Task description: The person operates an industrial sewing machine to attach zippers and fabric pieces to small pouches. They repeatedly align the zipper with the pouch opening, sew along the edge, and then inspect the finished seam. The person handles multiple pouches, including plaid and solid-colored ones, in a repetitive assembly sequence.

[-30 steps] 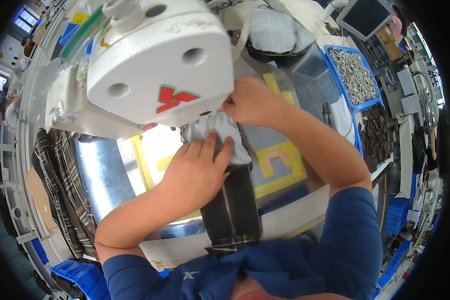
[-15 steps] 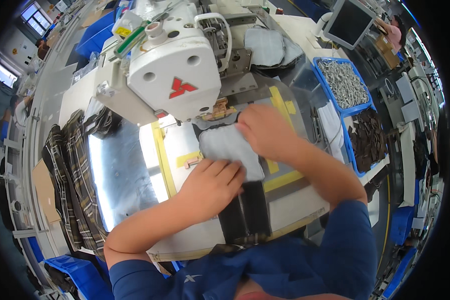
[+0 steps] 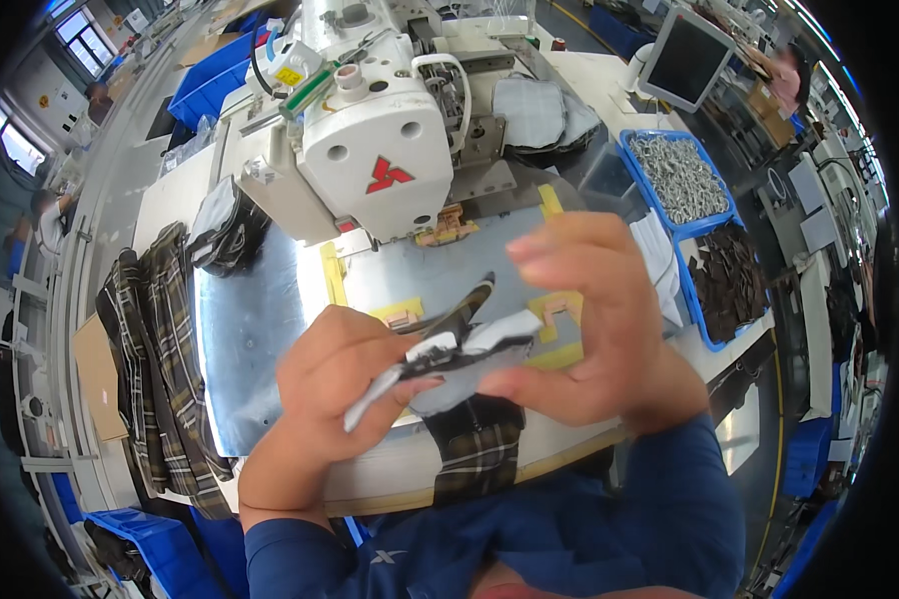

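Observation:
My left hand [image 3: 332, 384] pinches a folded fabric piece [image 3: 494, 337] with pale grey lining, dark edges and a plaid strip, lifted above the front of the work plate. Just right of it, my right hand [image 3: 609, 319] is spread, fingers apart from the thumb; its thumb is close to the cloth, and contact cannot be made out. Below the piece, a plaid and black cloth strip [image 3: 479, 459] hangs over the table's front edge. Beyond my hands stands a white sewing machine [image 3: 380, 160], its copper-coloured clamp [image 3: 447, 228] over the metal plate [image 3: 390, 275].
Plaid fabric pieces [image 3: 175, 349] drape over the left side, beside a small dark stack [image 3: 225, 230]. Grey-lined pieces [image 3: 529, 105] lie behind the machine. To the right are blue trays of metal hardware [image 3: 677, 175] and brown pieces [image 3: 726, 280], plus a monitor [image 3: 684, 60].
The grey-lined piece lay flat near the needle under both hands. Now it is folded up and nearer to me in my left hand, while my right hand has opened and moved right.

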A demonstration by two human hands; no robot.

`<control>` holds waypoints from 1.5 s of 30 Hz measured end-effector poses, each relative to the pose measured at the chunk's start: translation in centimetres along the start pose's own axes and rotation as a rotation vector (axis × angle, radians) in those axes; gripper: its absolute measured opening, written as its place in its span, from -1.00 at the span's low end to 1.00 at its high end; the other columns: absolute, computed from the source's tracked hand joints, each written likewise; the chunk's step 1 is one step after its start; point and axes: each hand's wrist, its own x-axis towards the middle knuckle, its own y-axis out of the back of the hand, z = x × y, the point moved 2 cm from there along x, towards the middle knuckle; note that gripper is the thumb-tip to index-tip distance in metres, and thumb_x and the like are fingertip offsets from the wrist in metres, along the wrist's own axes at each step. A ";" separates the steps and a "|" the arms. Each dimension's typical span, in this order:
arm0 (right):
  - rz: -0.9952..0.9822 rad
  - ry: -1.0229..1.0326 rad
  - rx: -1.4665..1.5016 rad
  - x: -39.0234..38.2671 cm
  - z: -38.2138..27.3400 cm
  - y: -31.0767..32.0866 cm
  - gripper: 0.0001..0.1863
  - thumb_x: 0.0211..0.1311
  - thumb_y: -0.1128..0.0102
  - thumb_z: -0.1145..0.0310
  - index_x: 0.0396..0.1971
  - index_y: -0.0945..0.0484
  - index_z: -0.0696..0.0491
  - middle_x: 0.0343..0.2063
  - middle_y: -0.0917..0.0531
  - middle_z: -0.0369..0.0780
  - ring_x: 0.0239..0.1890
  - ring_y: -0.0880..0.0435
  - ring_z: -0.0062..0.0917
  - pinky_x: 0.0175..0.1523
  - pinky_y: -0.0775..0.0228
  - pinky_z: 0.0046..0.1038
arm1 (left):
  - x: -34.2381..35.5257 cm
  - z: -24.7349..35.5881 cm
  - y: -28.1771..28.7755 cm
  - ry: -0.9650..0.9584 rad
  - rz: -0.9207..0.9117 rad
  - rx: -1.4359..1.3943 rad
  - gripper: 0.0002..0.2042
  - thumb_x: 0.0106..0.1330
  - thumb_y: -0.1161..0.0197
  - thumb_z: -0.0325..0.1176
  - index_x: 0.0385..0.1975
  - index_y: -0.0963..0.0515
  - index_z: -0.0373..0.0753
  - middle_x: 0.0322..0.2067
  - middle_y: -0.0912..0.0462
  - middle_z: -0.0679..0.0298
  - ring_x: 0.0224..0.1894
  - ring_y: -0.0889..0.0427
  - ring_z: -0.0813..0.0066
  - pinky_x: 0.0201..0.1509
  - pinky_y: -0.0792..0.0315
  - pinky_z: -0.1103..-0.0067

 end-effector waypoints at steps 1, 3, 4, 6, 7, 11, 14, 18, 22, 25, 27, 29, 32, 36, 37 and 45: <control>-0.089 -0.017 0.031 0.0 0.1 0.0 -0.66 0.09 -0.61 0.36 -0.18 -0.67 0.12 -0.26 -0.71 -0.17 -0.23 -0.68 -0.25 -0.10 -0.49 -0.24 | -0.1 0.2 0.0 -0.058 -0.004 0.063 -0.62 -0.03 -0.63 -0.48 -0.15 -0.74 -0.34 -0.31 -0.73 0.13 -0.30 -0.71 0.22 -0.24 -0.53 0.40; -0.269 -0.055 0.082 -0.1 0.2 0.2 -0.65 0.09 -0.60 0.36 -0.15 -0.68 0.09 -0.22 -0.72 -0.21 -0.18 -0.71 -0.25 -0.08 -0.46 -0.25 | -0.3 0.3 -0.1 -0.126 -0.021 0.080 -0.63 -0.04 -0.60 -0.43 -0.18 -0.73 -0.35 -0.31 -0.72 0.12 -0.32 -0.68 0.19 -0.25 -0.50 0.38; -0.313 -0.043 0.129 -0.6 0.8 -0.2 -0.66 0.09 -0.60 0.37 -0.15 -0.68 0.08 -0.23 -0.71 -0.22 -0.18 -0.70 -0.26 -0.09 -0.45 -0.25 | -0.5 0.3 -0.3 -0.122 -0.026 0.078 -0.66 0.01 -0.59 -0.39 -0.21 -0.73 -0.37 -0.33 -0.72 0.11 -0.33 -0.67 0.17 -0.23 -0.50 0.36; -0.344 -0.038 0.189 -1.3 1.2 -0.9 -0.67 0.07 -0.57 0.40 -0.16 -0.68 0.06 -0.24 -0.70 -0.22 -0.19 -0.69 -0.26 -0.11 -0.44 -0.25 | -1.1 -0.3 -0.5 -0.103 -0.031 0.060 -0.69 0.05 -0.58 -0.37 -0.24 -0.72 -0.39 -0.33 -0.71 0.09 -0.33 -0.66 0.15 -0.20 -0.50 0.34; -0.340 -0.041 0.189 -1.4 1.3 -1.0 -0.67 0.07 -0.58 0.40 -0.16 -0.68 0.07 -0.24 -0.70 -0.22 -0.20 -0.69 -0.26 -0.12 -0.45 -0.25 | -1.2 -0.4 -0.6 -0.098 -0.038 0.051 -0.69 0.06 -0.57 -0.36 -0.24 -0.72 -0.39 -0.33 -0.71 0.09 -0.33 -0.66 0.15 -0.20 -0.49 0.34; -0.324 -0.056 0.202 -1.9 1.4 -1.2 -0.68 0.07 -0.58 0.40 -0.17 -0.67 0.08 -0.25 -0.69 -0.22 -0.22 -0.67 -0.26 -0.12 -0.45 -0.25 | -1.1 -0.8 -0.7 -0.104 -0.057 0.015 -0.65 0.00 -0.58 -0.44 -0.18 -0.73 -0.37 -0.31 -0.73 0.12 -0.30 -0.70 0.18 -0.22 -0.49 0.37; -0.316 -0.057 0.216 -2.0 1.6 -1.2 -0.67 0.07 -0.58 0.40 -0.18 -0.66 0.08 -0.26 -0.69 -0.23 -0.23 -0.67 -0.26 -0.11 -0.45 -0.25 | -1.1 -0.9 -0.6 -0.115 -0.061 0.005 -0.61 -0.04 -0.59 -0.49 -0.14 -0.73 -0.35 -0.30 -0.73 0.13 -0.28 -0.72 0.20 -0.22 -0.49 0.39; -0.311 -0.043 0.206 -2.0 1.7 -0.8 -0.66 0.03 -0.58 0.42 -0.18 -0.66 0.08 -0.25 -0.68 -0.23 -0.23 -0.67 -0.26 -0.11 -0.46 -0.25 | -1.1 -1.3 -0.7 -0.120 -0.061 -0.012 -0.61 -0.03 -0.58 -0.49 -0.13 -0.74 -0.35 -0.28 -0.73 0.13 -0.27 -0.73 0.19 -0.20 -0.50 0.36; -0.274 -0.052 0.220 -2.0 1.9 -0.5 -0.64 -0.01 -0.57 0.45 -0.18 -0.65 0.07 -0.25 -0.68 -0.22 -0.22 -0.67 -0.26 -0.15 -0.47 -0.27 | -1.3 -1.8 -0.7 -0.128 -0.026 -0.027 -0.68 0.10 -0.50 -0.42 -0.13 -0.73 -0.37 -0.26 -0.72 0.12 -0.25 -0.73 0.18 -0.17 -0.50 0.33; -0.229 -0.071 0.226 -2.0 1.8 0.0 -0.64 -0.03 -0.57 0.46 -0.20 -0.64 0.09 -0.26 -0.67 -0.19 -0.24 -0.67 -0.26 -0.20 -0.47 -0.28 | -2.2 -2.9 -0.7 -0.140 0.027 -0.060 -0.70 0.24 -0.43 -0.30 -0.14 -0.73 -0.39 -0.26 -0.72 0.11 -0.25 -0.72 0.17 -0.16 -0.50 0.31; -0.194 -0.054 0.213 -1.7 1.7 0.5 -0.65 -0.07 -0.58 0.46 -0.24 -0.64 0.09 -0.29 -0.65 -0.17 -0.28 -0.66 -0.26 -0.24 -0.48 -0.28 | -2.4 -3.3 -0.6 -0.141 0.063 -0.078 -0.66 0.30 -0.39 -0.22 -0.14 -0.72 -0.41 -0.26 -0.71 0.10 -0.24 -0.71 0.15 -0.16 -0.50 0.31; -0.112 0.100 0.114 -2.6 1.7 0.3 -0.67 -0.07 -0.58 0.54 -0.24 -0.69 0.13 -0.31 -0.67 -0.18 -0.35 -0.63 -0.34 -0.30 -0.45 -0.35 | -2.6 -3.8 -0.7 -0.170 0.093 -0.097 -0.64 0.31 -0.38 -0.18 -0.14 -0.72 -0.42 -0.25 -0.71 0.10 -0.25 -0.70 0.14 -0.17 -0.49 0.31; -0.075 0.298 -0.001 -2.8 1.0 0.2 -0.76 -0.04 -0.52 0.56 -0.30 -0.73 0.14 -0.37 -0.66 -0.21 -0.42 -0.60 -0.42 -0.36 -0.41 -0.40 | -2.8 -4.2 -0.7 -0.198 0.123 -0.139 -0.62 0.31 -0.39 -0.17 -0.15 -0.72 -0.43 -0.25 -0.71 0.09 -0.25 -0.68 0.14 -0.18 -0.49 0.30; 0.083 0.473 -0.145 -4.0 0.0 -1.1 -0.92 0.03 -0.42 0.53 -0.42 -0.74 0.11 -0.45 -0.65 -0.26 -0.47 -0.58 -0.51 -0.39 -0.39 -0.46 | -3.1 -4.4 -0.7 -0.188 0.121 -0.167 -0.61 0.34 -0.39 -0.14 -0.13 -0.71 -0.43 -0.23 -0.72 0.09 -0.24 -0.68 0.14 -0.18 -0.50 0.31; 0.096 0.490 -0.160 -4.0 -0.1 -1.2 -0.92 0.02 -0.43 0.53 -0.44 -0.74 0.10 -0.46 -0.65 -0.28 -0.47 -0.58 -0.53 -0.39 -0.39 -0.48 | -3.1 -4.5 -0.7 -0.183 0.118 -0.168 -0.61 0.35 -0.39 -0.13 -0.13 -0.71 -0.42 -0.23 -0.72 0.09 -0.24 -0.68 0.14 -0.18 -0.50 0.31; 0.156 0.594 -0.216 -4.4 -0.3 -1.5 -0.94 0.03 -0.41 0.52 -0.47 -0.73 0.05 -0.46 -0.66 -0.32 -0.46 -0.61 -0.57 -0.36 -0.46 -0.53 | -3.3 -4.7 -1.7 -0.126 0.162 -0.279 -0.73 0.42 -0.39 -0.23 -0.20 -0.69 -0.37 -0.24 -0.72 0.10 -0.25 -0.68 0.15 -0.17 -0.56 0.33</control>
